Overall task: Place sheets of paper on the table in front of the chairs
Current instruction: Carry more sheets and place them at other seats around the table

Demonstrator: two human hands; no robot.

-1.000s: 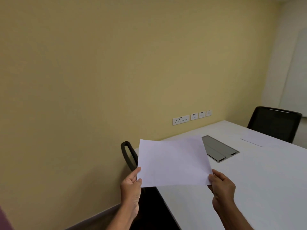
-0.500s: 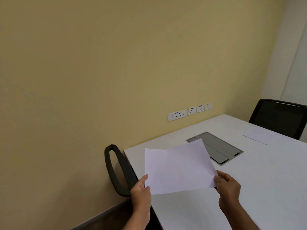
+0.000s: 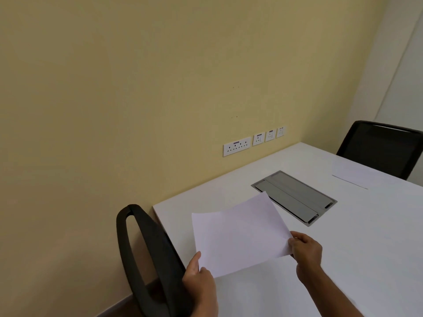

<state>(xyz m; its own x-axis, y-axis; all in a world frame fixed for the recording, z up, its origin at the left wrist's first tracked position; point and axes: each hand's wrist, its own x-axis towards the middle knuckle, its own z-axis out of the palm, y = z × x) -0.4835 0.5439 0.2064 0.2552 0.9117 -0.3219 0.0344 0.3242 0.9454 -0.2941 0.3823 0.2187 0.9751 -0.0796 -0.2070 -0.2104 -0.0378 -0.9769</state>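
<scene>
The only container-like thing is a grey cable box (image 3: 295, 197) recessed into the white surface (image 3: 354, 236). Its flat lids lie closed, so whatever it holds is hidden.

The held sheet of paper (image 3: 240, 234) is plain white, blank on the side that shows, and uncreased. It bows gently, its far edge curving and one far corner lifting toward the cable box, which it partly overlaps in the view. It hangs above the surface near the corner closest to the yellow wall (image 3: 160, 88); whether any part touches the surface cannot be told. The left hand (image 3: 201, 284) pinches the near left corner, thumb on top and the fingers closed under the sheet. The right hand (image 3: 306, 250) grips the near right edge, its fingers curled around the paper's margin.

A second sheet of paper (image 3: 350, 175) lies flat near the far edge of the surface, just in front of a black mesh chair (image 3: 384, 147) pushed up to that edge. Another black chair (image 3: 151, 259) stands at the left edge, its curved back rising just beside the held sheet and the left hand. A row of white wall sockets (image 3: 254, 141) sits on the wall just above the surface's back edge.
</scene>
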